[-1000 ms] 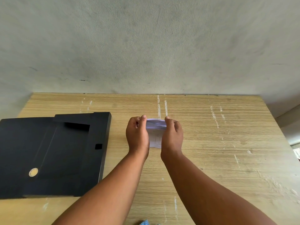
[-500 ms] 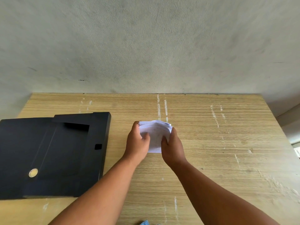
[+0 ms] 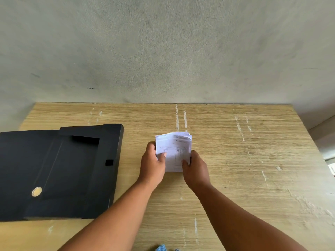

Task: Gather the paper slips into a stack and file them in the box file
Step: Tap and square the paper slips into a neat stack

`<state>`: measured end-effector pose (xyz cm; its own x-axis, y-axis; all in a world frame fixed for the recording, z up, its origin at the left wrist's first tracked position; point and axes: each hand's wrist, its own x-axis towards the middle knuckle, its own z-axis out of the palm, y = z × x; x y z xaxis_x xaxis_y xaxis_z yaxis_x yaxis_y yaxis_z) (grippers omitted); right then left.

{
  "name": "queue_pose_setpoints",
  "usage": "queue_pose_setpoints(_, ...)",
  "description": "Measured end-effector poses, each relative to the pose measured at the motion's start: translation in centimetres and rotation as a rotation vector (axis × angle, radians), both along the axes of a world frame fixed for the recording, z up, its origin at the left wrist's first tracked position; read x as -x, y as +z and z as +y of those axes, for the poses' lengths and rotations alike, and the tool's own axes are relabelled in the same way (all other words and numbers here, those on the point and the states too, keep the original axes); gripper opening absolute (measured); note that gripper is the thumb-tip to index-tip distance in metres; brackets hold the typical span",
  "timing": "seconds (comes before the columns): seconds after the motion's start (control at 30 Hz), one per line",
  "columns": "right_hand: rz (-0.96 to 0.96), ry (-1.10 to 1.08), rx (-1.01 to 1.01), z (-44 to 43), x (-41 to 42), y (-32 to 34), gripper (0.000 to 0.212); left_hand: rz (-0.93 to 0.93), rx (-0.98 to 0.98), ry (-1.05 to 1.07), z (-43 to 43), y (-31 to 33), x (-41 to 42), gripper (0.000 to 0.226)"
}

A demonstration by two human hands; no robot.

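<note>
The stack of paper slips (image 3: 174,151) is gripped between the left hand (image 3: 153,164) and right hand (image 3: 196,169), thumbs pressed on top. The black box file (image 3: 59,171) is laid well apart, left of the left hand

Perhaps office: desk (image 3: 235,160), box file (image 3: 63,169).

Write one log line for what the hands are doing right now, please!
left hand: holds slips | right hand: holds slips | paper slips: stacked, above table | box file: left, shut
</note>
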<state>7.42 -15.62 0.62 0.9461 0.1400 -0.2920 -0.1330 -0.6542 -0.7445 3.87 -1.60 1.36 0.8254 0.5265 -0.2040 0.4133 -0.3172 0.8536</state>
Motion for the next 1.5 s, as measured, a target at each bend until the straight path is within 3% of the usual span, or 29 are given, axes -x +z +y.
queue_pose_setpoints(0.1, 0.072, -0.033, -0.129, -0.2, -0.6, 0.4, 0.005, 0.025, 0.059, 0.056, 0.5, 0.4, -0.4, 0.012)
queue_pose_setpoints(0.23, 0.270, -0.081, -0.403, -1.4, -1.9, 1.1, 0.008, 0.055, 0.323, 0.140, 1.6, 1.3, -0.8, 0.019)
queue_pose_setpoints(0.4, 0.183, 0.075, -0.345, -3.2, -3.7, 1.9, 0.003, -0.052, 0.484, 0.126, 3.3, 2.1, -0.3, 0.046)
queue_pose_setpoints(0.5, 0.154, 0.178, -0.269, -4.2, -4.6, 3.0, 0.002, -0.048, 0.340, 0.032, 4.6, 2.5, 0.2, 0.054)
queue_pose_setpoints(0.63, 0.088, 0.279, -0.173, -4.3, -5.2, 4.1, 0.006, 0.003, 0.189, -0.111, 4.9, 2.9, 0.1, 0.040)
queue_pose_setpoints(0.83, 0.084, -0.034, -0.386, -2.6, -3.7, 3.6, 0.011, -0.059, 0.109, -0.063, 3.4, 2.3, -0.6, 0.017)
queue_pose_setpoints(0.97, -0.076, -0.083, -0.256, -1.6, -2.3, 2.6, 0.009, -0.109, 0.055, -0.001, 2.0, 2.2, -0.5, 0.017)
queue_pose_setpoints(1.07, -0.205, -0.180, -0.289, -0.8, -1.2, 2.8, 0.007, -0.127, 0.051, 0.021, 1.1, 2.0, -0.3, 0.018)
queue_pose_setpoints(1.17, -0.112, -0.294, -0.405, -0.3, -0.2, 2.7, 0.014, -0.106, 0.104, -0.004, 0.6, 1.2, 0.1, 0.022)
queue_pose_setpoints(1.3, 0.029, -0.291, -0.497, -0.4, 1.1, 1.7, 0.026, -0.079, 0.269, 0.006, 0.2, 0.0, 1.1, 0.036)
queue_pose_setpoints(1.5, -0.040, -0.216, -0.293, -0.3, 0.5, 1.0, 0.024, -0.010, 0.069, 0.012, 0.5, -0.3, 0.8, 0.023)
